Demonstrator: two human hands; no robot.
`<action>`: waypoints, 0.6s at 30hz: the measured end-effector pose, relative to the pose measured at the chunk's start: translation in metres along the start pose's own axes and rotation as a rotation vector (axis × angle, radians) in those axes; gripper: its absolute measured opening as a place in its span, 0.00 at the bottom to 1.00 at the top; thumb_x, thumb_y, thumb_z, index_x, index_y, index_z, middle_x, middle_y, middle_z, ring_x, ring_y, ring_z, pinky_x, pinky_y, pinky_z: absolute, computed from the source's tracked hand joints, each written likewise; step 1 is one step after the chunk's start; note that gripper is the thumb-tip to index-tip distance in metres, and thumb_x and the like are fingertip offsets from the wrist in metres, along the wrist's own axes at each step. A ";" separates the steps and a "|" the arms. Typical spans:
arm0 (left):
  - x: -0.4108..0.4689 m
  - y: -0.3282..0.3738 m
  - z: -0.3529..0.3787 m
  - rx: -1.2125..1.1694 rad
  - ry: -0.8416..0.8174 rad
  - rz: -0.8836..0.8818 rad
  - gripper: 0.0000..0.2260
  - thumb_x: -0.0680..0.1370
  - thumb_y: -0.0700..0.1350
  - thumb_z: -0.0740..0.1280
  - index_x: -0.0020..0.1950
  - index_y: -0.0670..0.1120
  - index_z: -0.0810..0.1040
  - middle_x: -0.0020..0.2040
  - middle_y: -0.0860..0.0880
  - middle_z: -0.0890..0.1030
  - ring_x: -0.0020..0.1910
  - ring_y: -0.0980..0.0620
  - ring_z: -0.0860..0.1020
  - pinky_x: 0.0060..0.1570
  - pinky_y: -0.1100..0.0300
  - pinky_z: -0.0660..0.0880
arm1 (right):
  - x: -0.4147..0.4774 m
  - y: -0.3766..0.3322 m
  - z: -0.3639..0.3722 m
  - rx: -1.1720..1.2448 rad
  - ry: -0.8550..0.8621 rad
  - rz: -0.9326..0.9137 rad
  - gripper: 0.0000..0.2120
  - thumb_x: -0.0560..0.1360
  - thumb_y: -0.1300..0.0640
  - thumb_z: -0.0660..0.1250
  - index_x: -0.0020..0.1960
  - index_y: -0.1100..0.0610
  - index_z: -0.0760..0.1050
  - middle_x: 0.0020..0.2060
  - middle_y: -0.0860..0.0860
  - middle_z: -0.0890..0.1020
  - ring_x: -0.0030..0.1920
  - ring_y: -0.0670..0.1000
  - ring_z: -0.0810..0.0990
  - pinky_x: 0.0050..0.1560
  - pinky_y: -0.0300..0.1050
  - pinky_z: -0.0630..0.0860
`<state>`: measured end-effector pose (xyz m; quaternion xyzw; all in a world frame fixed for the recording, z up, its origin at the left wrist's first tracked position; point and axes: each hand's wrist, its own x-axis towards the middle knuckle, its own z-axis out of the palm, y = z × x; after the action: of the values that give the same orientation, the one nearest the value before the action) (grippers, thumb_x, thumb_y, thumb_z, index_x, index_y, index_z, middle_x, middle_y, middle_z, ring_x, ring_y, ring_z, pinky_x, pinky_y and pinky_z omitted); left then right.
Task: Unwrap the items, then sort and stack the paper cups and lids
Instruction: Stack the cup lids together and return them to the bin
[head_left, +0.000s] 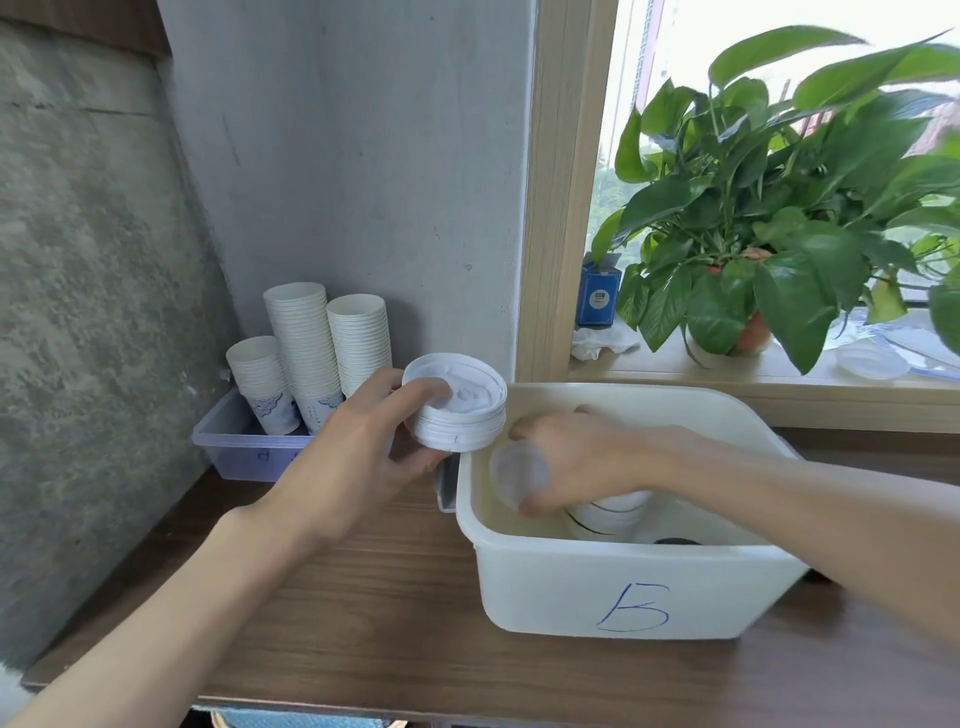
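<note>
My left hand (353, 457) grips a short stack of white lids (457, 410) and holds it above the desk, just left of the white bin marked B (623, 587). My right hand (576, 457) reaches down into that bin, its fingers curled round a translucent lid (519, 475). Under the right hand stands another stack of white lids (608, 514) on the bin's floor. Three stacks of paper cups (311, 353) stand in a clear plastic tray (244, 447) against the wall at the back left.
A grey concrete wall closes off the left and back. On the windowsill at the right sit a potted plant (753, 234), a blue box (600, 296), a crumpled white tissue (602, 340) and clear plastic wrapping (883, 358). The wooden desk (363, 623) lies in front.
</note>
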<state>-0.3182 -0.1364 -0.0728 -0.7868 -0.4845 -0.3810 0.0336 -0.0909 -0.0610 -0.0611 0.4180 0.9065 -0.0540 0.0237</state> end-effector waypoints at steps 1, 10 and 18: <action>0.000 0.001 -0.001 -0.002 0.005 -0.005 0.18 0.73 0.44 0.75 0.59 0.53 0.74 0.47 0.56 0.71 0.44 0.61 0.72 0.44 0.75 0.66 | -0.003 0.002 -0.006 0.078 0.037 0.004 0.24 0.65 0.40 0.71 0.55 0.51 0.70 0.48 0.45 0.77 0.49 0.50 0.76 0.51 0.47 0.70; -0.012 0.017 -0.017 0.015 -0.042 -0.017 0.22 0.73 0.42 0.75 0.60 0.58 0.70 0.50 0.55 0.71 0.47 0.62 0.71 0.48 0.71 0.67 | -0.033 0.013 -0.062 0.481 0.331 0.072 0.28 0.61 0.34 0.70 0.55 0.44 0.68 0.48 0.41 0.75 0.48 0.48 0.75 0.44 0.44 0.72; -0.024 0.048 -0.028 -0.011 -0.043 -0.022 0.24 0.74 0.42 0.74 0.62 0.59 0.67 0.53 0.54 0.72 0.49 0.58 0.72 0.52 0.63 0.71 | -0.063 -0.030 -0.074 0.742 0.374 -0.067 0.41 0.60 0.37 0.74 0.69 0.45 0.63 0.65 0.47 0.74 0.63 0.46 0.75 0.65 0.51 0.72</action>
<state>-0.3025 -0.1909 -0.0525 -0.7896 -0.4916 -0.3671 0.0147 -0.0727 -0.1198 0.0208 0.3709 0.8274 -0.3010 -0.2954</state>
